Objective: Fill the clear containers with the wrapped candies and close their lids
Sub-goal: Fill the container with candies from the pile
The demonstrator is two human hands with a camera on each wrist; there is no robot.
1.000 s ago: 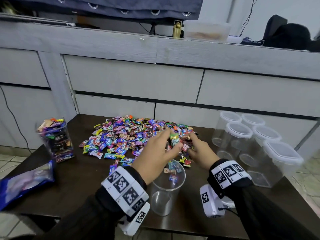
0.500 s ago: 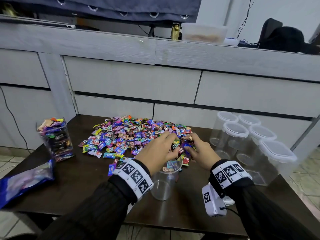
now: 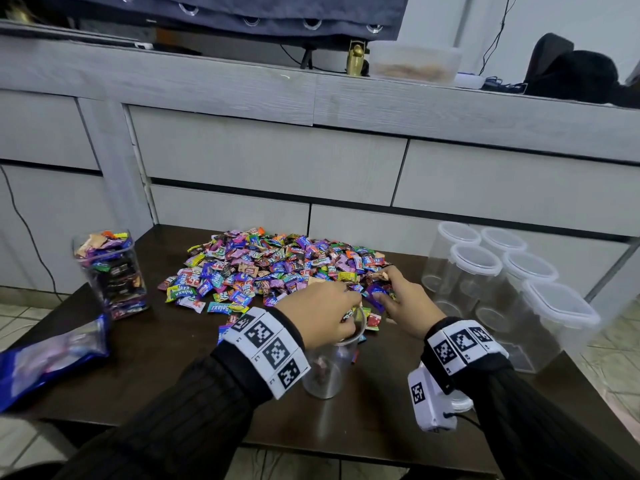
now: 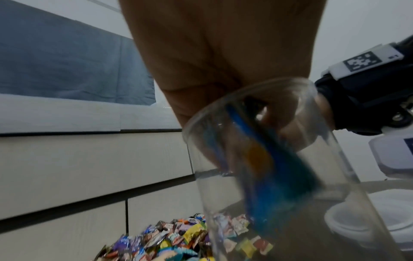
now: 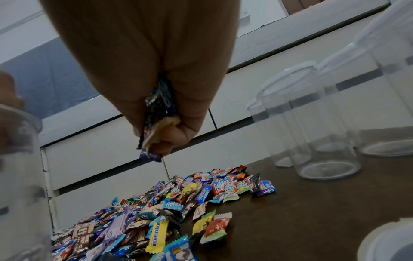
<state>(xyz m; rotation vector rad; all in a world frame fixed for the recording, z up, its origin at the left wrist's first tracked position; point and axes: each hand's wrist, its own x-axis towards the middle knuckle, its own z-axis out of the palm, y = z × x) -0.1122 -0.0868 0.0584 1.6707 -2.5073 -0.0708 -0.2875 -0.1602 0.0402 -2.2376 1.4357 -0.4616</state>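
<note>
We see a dark table (image 3: 145,358) with a big pile of wrapped candies (image 3: 270,268) spread across its far middle. At the near edge of the pile stands an open clear container (image 3: 329,368), lid off, with a few candies at its bottom and a blue-wrapped one inside in the left wrist view – blurred there.

Left hand (image 3: 322,315) sits over the container's mouth, fingers bent down toward the rim; some candy wrappers show at the fingertips, but we cannot tell whether they are gripped or loose. Right hand (image 3: 401,306) is just right of the container, at the near right edge of the pile, fingers curled tight on a small bunch of candies (image 5: 156,123) – purple and dark wrappers stick out below the fist in the right wrist view.

On the right side of the table, a cluster of empty clear containers (image 3: 485,282) with white lids on, four round ones and a larger square one (image 3: 554,327) nearest. A loose white lid (image 3: 462,403) lies near the right wrist, partly hidden by the wrist camera.

On the far left, a square clear container (image 3: 114,275) packed to the top with candies, no lid on it. Near left, a blue plastic bag (image 3: 48,362) lies flat at the table edge. Grey drawer fronts (image 3: 263,161) stand behind the table.
</note>
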